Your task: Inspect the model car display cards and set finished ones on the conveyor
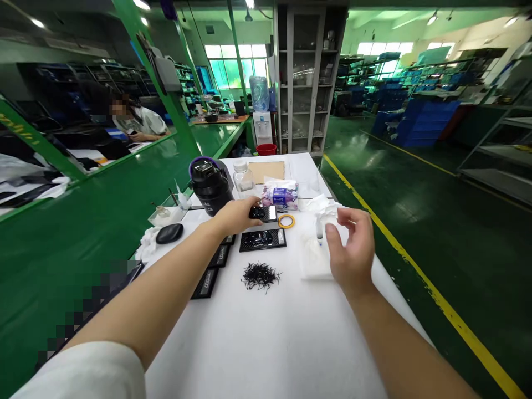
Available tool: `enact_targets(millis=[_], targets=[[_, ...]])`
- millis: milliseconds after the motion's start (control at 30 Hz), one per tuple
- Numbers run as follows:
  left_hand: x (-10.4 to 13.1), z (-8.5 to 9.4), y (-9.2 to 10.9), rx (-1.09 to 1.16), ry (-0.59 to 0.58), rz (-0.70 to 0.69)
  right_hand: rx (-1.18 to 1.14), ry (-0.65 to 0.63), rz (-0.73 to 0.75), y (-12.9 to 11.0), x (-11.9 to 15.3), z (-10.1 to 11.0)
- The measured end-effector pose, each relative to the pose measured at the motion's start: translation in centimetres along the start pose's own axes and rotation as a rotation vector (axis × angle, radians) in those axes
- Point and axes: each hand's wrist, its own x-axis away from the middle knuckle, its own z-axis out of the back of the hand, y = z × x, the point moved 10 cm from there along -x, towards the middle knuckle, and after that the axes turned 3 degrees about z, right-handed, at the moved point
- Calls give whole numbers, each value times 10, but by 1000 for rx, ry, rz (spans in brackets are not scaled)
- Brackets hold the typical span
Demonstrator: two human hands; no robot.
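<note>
My left hand (238, 216) reaches across the table, its thumb and fingers closed on the left end of a black patterned panel (269, 214) with a shiny pale end. Just nearer lies a second black panel (262, 239) with a glossy raised shape and a light label. My right hand (353, 252) is raised at the right, thumb and curled fingers apart, with nothing visible between them. Beside its thumb a small clear tube (319, 229) stands out against white tissue (322, 205). A heap of thin black strips (260, 276) lies in front of the panels.
More labelled black panels (205, 282) lie partly under my left forearm. Around the far end are a black jug (210, 185), a clear bottle (243, 177), a tissue pack (280, 195) and a yellow tape roll (286, 221). Another person (139, 122) sits at the left.
</note>
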Motion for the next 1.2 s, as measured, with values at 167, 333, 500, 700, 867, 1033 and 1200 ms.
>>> enact_targets(millis=[167, 333, 500, 700, 867, 1033, 1200], targets=[[-17, -24, -1, -11, -86, -35, -52, -192, 308, -55, 18, -20], [29, 5, 11, 53, -35, -43, -130, -527, 171, -46, 34, -65], [127, -8, 43, -24, -91, -168, -113, -669, 116, -42, 49, -82], [155, -37, 21, -4, -24, 1, -113, -777, 109, -38, 67, -94], [142, -38, 17, 50, -59, -15, -44, -803, 83, -27, 66, -95], [150, -36, 23, 13, -35, -65, 16, -782, 119, -22, 64, -90], [156, -27, 12, 73, 15, -76, 67, -701, 253, -38, 65, -86]])
